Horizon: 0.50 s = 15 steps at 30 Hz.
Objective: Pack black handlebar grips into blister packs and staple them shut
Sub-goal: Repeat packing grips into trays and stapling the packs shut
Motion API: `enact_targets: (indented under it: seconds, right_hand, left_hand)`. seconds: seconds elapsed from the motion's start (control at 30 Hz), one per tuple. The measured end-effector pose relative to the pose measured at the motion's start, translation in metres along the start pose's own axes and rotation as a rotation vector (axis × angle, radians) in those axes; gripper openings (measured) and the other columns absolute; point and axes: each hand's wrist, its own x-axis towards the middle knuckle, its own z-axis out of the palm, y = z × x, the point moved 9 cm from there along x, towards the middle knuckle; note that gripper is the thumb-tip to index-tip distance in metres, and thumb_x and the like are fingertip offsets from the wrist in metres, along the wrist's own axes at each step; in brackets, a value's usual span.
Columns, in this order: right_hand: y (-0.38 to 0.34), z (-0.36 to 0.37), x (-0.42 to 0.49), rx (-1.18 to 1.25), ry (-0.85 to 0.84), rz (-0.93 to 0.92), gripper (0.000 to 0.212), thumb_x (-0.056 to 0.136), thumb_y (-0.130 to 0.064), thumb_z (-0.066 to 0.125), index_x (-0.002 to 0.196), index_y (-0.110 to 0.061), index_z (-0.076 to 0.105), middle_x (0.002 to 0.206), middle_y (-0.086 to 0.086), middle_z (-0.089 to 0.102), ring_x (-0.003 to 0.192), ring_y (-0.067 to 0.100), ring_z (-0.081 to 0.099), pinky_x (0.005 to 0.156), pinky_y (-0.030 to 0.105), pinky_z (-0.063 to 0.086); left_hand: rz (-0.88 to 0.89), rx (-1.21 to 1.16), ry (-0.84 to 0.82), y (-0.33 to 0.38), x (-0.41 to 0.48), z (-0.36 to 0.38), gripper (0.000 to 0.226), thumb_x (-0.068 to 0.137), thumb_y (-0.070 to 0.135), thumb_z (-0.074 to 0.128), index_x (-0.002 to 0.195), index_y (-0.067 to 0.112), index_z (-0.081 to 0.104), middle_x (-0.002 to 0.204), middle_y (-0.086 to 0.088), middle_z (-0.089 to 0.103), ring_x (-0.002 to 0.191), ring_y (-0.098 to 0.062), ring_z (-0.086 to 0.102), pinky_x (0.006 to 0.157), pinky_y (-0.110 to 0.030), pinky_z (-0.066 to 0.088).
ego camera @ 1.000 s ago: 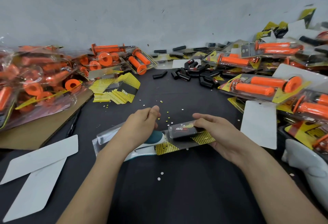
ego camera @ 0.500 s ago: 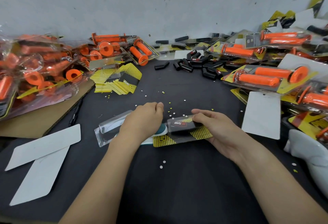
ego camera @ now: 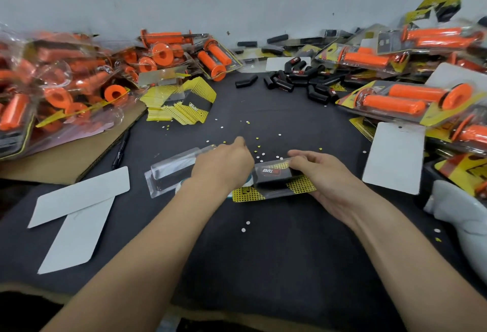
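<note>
A clear blister pack (ego camera: 171, 171) with a yellow dotted card (ego camera: 247, 194) lies across the black table in front of me. Inside its right end sits a black handlebar grip (ego camera: 274, 173) with a red and white label. My left hand (ego camera: 224, 165) is curled over the middle of the pack, gripping a teal stapler (ego camera: 248, 180) of which only slivers show. My right hand (ego camera: 324, 176) pinches the pack's right end between thumb and fingers. Loose black grips (ego camera: 297, 79) lie heaped at the back.
Packs of orange grips are piled at the left (ego camera: 52, 81) and right (ego camera: 403, 97). A stack of yellow cards (ego camera: 184, 105) lies behind my left hand. White backing cards lie at the left (ego camera: 79, 200) and right (ego camera: 392, 158). A black pen (ego camera: 121, 147) rests beside the cardboard (ego camera: 66, 158).
My left hand has slid a little toward my right hand and now covers more of the teal stapler. My right hand keeps its hold on the pack's end.
</note>
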Motion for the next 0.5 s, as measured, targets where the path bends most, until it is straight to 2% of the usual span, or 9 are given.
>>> enact_targets:
  seconds: [0.1,0.23,0.33,0.4,0.5]
  right_hand:
    - [0.001,0.000,0.001,-0.011,-0.002,-0.004,0.022,0.093,-0.012,0.061,0.114,-0.015,0.066,0.112,0.010,0.069,0.099,0.017,0.066,0.098,0.038,0.052]
    - [0.002,0.001,-0.002,0.002,0.012,-0.004,0.019,0.092,-0.010,0.062,0.111,-0.013,0.067,0.106,0.010,0.068,0.092,0.016,0.065,0.095,0.036,0.053]
    - [-0.001,0.001,-0.006,0.028,0.017,-0.002,0.020,0.093,-0.009,0.062,0.113,-0.009,0.066,0.107,0.011,0.068,0.088,0.015,0.066,0.090,0.033,0.054]
    - [-0.003,0.001,-0.006,0.049,0.011,-0.003,0.025,0.093,-0.009,0.063,0.118,-0.008,0.065,0.110,0.012,0.068,0.088,0.014,0.068,0.085,0.030,0.055]
    - [-0.008,0.000,-0.005,0.063,0.013,-0.009,0.028,0.093,-0.009,0.063,0.121,-0.009,0.064,0.113,0.011,0.069,0.090,0.015,0.069,0.081,0.027,0.057]
  left_hand:
    - [-0.035,-0.031,0.031,-0.004,0.003,0.001,0.015,0.090,0.001,0.039,0.095,0.012,0.031,0.079,-0.008,0.045,0.073,-0.033,0.043,0.049,-0.033,0.021]
    - [0.001,0.004,0.053,0.001,-0.004,0.001,0.016,0.091,0.000,0.040,0.094,0.013,0.031,0.069,-0.002,0.032,0.072,-0.033,0.043,0.047,-0.033,0.018]
    - [0.014,-0.037,0.047,0.004,-0.009,-0.001,0.014,0.093,0.000,0.038,0.093,0.013,0.033,0.069,0.000,0.029,0.070,-0.031,0.041,0.049,-0.036,0.025]
    - [-0.031,-0.135,-0.003,-0.002,-0.009,0.000,0.011,0.094,0.003,0.036,0.094,0.013,0.033,0.076,-0.003,0.040,0.074,-0.033,0.043,0.056,-0.040,0.031]
    - [-0.107,-0.345,-0.080,-0.012,-0.004,-0.002,0.007,0.098,0.006,0.032,0.099,0.009,0.039,0.106,-0.010,0.047,0.083,-0.034,0.045,0.068,-0.048,0.042]
